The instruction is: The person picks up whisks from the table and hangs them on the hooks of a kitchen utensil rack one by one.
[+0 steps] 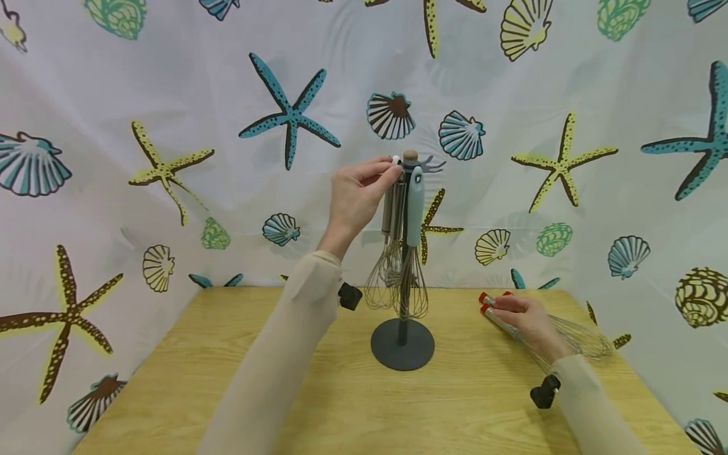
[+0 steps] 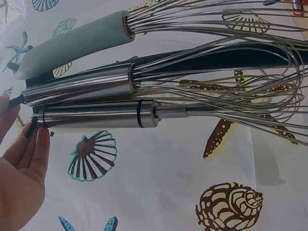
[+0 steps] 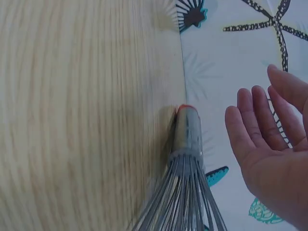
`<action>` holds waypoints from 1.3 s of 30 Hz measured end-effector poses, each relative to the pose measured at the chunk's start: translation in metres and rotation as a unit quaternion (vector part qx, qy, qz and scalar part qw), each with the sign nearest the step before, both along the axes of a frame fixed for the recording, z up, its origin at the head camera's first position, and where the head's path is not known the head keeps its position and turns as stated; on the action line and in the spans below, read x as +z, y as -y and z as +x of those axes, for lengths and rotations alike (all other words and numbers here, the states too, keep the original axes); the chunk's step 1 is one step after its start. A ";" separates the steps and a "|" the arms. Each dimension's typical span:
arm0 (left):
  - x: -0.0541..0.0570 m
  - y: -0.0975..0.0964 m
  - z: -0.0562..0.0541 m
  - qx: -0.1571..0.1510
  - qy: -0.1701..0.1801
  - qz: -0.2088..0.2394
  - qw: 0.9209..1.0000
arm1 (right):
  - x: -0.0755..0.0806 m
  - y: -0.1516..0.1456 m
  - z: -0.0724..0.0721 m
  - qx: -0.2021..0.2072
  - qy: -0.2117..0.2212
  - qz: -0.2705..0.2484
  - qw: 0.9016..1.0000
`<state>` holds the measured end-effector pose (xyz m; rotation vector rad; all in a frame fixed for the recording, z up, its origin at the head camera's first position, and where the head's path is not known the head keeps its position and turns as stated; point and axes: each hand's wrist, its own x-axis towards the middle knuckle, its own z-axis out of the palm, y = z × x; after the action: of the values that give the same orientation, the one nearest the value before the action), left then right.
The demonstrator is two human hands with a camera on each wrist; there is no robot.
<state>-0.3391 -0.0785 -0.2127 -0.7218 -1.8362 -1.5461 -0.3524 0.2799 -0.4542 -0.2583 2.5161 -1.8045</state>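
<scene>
Where your left sleeve (image 1: 284, 354) ends, a black block (image 1: 349, 296) sits at the cuff and your left hand (image 1: 357, 196) is raised to the top of the stand (image 1: 401, 357). Left grip: narrow, thumb and fingers pinching the top end of the left steel whisk (image 2: 96, 115), right by the hooks. That one has a black band low on its handle; wires point down. Second steel whisk (image 2: 79, 85) is just right of it, also upright, wires overlapping in your left wrist view. Next, the stand itself: dark pole, wooden knob on top, round dark base on the desk (image 1: 443, 411). Pale blue-green whisk (image 1: 416, 208) hangs at the pole's right side, wires down.

Well to the right, red-ended whisks (image 1: 500, 323) lie on the desk, at least two, red ends toward the back. Exact count hidden under you. Your right hand (image 1: 529, 321) is over them; right grip is wide, fingers relaxed, nothing in it. Right wrist view has one red-ended handle apart from your fingertips. Right sleeve (image 1: 594, 407) runs to the lower right, second black block (image 1: 545, 392) at the cuff.
</scene>
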 end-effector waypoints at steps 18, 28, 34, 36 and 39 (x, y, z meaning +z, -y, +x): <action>0.002 -0.004 0.001 -0.006 0.007 0.001 1.000 | 0.002 -0.044 -0.002 0.063 0.048 0.103 0.992; 0.002 -0.001 0.002 -0.006 0.014 -0.003 1.000 | -0.004 -0.038 -0.002 0.087 0.062 0.083 0.991; 0.001 -0.001 0.000 -0.006 0.012 -0.001 1.000 | -0.011 -0.032 -0.001 0.115 0.062 0.090 0.987; 0.001 0.000 0.000 -0.007 0.012 -0.001 1.000 | -0.013 -0.030 0.000 0.129 0.069 0.087 0.985; 0.001 0.000 0.000 -0.005 0.009 -0.002 1.000 | -0.015 -0.027 0.000 0.143 0.072 0.087 0.983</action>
<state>-0.3392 -0.0783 -0.2113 -0.7225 -1.8526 -1.5609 -0.3526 0.3068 -0.4688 -0.4390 2.3736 -1.4348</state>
